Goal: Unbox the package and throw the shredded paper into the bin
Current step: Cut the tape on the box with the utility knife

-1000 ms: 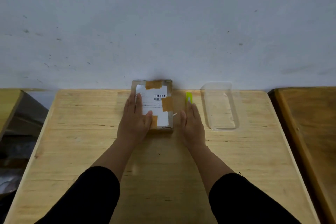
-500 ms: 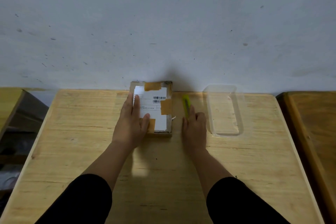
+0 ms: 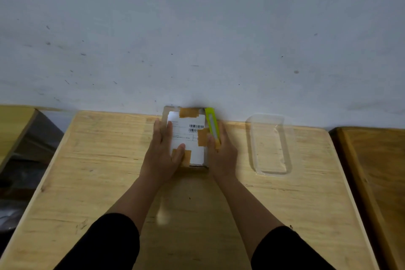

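Observation:
A small cardboard package [image 3: 191, 136] with a white shipping label and brown tape patches lies at the far edge of the wooden table [image 3: 92, 177], against the wall. My left hand [image 3: 162, 151] lies flat on the package's left side, thumb on the front tape patch. My right hand [image 3: 221, 151] holds a lime-green utility knife [image 3: 211, 121] along the package's right edge, its tip pointing away from me. No shredded paper shows; the box is closed.
A clear plastic tray [image 3: 270, 144] sits on the table to the right of the package. A darker wooden table [image 3: 377, 182] adjoins on the right, another table edge [image 3: 13, 125] on the left. The grey wall rises right behind the table.
My right hand has picked up the green knife from the table and brought it left against the package's right edge. My left hand stays on the package.

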A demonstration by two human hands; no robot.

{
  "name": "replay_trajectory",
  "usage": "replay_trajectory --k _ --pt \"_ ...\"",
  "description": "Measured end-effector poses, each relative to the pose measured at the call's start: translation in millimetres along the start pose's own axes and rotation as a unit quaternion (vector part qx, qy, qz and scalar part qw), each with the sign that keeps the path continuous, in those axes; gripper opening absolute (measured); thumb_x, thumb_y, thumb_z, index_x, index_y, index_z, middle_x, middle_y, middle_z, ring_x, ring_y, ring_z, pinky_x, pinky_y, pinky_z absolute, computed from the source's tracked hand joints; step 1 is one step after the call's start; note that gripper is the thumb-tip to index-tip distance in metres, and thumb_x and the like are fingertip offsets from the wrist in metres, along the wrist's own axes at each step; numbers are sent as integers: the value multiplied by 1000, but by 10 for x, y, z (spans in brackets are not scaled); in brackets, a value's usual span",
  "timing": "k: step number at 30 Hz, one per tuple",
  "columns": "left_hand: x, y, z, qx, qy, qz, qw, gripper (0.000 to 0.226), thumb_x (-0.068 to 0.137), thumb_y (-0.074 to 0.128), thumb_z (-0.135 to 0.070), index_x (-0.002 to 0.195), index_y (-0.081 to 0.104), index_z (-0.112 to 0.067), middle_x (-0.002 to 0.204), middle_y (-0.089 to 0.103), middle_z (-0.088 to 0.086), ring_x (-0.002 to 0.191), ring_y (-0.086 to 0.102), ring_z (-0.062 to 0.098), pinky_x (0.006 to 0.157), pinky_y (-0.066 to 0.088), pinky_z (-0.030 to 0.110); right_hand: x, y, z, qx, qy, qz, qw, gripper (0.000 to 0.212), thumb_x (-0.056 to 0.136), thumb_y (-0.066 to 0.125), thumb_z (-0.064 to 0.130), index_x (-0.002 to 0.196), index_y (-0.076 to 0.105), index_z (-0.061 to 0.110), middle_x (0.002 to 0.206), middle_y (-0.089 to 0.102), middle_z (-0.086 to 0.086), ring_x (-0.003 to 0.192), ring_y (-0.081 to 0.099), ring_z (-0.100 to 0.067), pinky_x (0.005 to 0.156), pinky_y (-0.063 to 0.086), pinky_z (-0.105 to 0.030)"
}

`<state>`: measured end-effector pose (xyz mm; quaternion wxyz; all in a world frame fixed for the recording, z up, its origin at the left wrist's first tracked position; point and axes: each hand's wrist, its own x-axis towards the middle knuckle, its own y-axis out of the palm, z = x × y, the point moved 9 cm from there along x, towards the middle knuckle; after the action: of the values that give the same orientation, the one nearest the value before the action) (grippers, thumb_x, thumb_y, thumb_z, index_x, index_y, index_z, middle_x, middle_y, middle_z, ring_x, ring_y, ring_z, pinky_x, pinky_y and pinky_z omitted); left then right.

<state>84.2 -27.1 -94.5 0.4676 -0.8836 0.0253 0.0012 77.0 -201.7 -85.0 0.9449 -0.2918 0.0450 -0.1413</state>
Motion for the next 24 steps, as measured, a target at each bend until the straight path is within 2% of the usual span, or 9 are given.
replay_trajectory --k 3,6,8,10,12,15,17,19,24 --pt "4 1 69 -43 -35 -1 998 78 90 47 -42 147 -5 -26 156 -2 15 142 15 31 106 33 43 -5 96 -3 -7 21 9 1000 52 94 44 38 143 34 22 127 61 -6 110 59 -23 91 49 -36" --pt "33 -8 84 -55 -25 -6 998 79 90 49 -40 147 -3 -26 149 25 13 131 34 28 102 36 39 -9 135 -7 -10 26 0 1000 51 94 45 36 142 35 21 130 60 -5 114 57 -22 94 48 -36" --pt "34 -11 89 -61 -22 -12 998 80 89 50 -40 147 -2 -26 144 34 11 126 39 26 98 37 37 -14 153 -9 8 30 -9 999 50 94 47 35 140 38 18 130 59 -5 116 56 -21 97 47 -35" --pt "26 -17 91 -67 -24 -18 997 80 89 51 -39 147 -3 -26 142 36 11 124 41 26 96 39 36 -23 155 -14 28 34 -19 999 44 93 49 32 134 46 17 120 64 -3 108 60 -20 94 49 -36" --pt "10 -11 94 -68 -26 -19 997 80 89 51 -39 147 -2 -26 143 36 11 124 41 26 96 39 35 -37 134 6 39 30 -20 999 36 93 51 30 127 53 19 105 66 2 95 62 -16 84 49 -28" --pt "-88 -11 120 -79 -36 -27 996 79 89 52 -37 148 0 -24 142 36 11 125 40 25 95 37 31 -108 91 46 39 26 -10 999 36 93 52 27 127 54 15 95 57 9 88 51 -5 71 33 -11" --pt "-231 -35 133 -87 -36 -38 995 79 89 52 -36 148 0 -23 141 37 11 123 41 25 93 36 29 -221 81 70 36 23 -3 999 35 93 52 28 126 54 15 99 63 4 87 50 -4 73 34 -13" --pt "-413 -65 152 -91 -34 -40 994 80 89 52 -36 147 -1 -23 140 37 12 122 41 25 96 39 33 -400 59 91 36 25 0 999 34 93 52 28 124 56 16 105 66 0 85 52 -5 72 36 -15" --pt "-974 -168 160 -105 -18 -20 994 82 89 54 -33 148 -2 -23 138 39 14 118 45 25 91 38 29 -1034 -66 126 37 33 -21 999 32 92 53 29 122 56 18 96 62 6 86 56 -9 75 43 -23"
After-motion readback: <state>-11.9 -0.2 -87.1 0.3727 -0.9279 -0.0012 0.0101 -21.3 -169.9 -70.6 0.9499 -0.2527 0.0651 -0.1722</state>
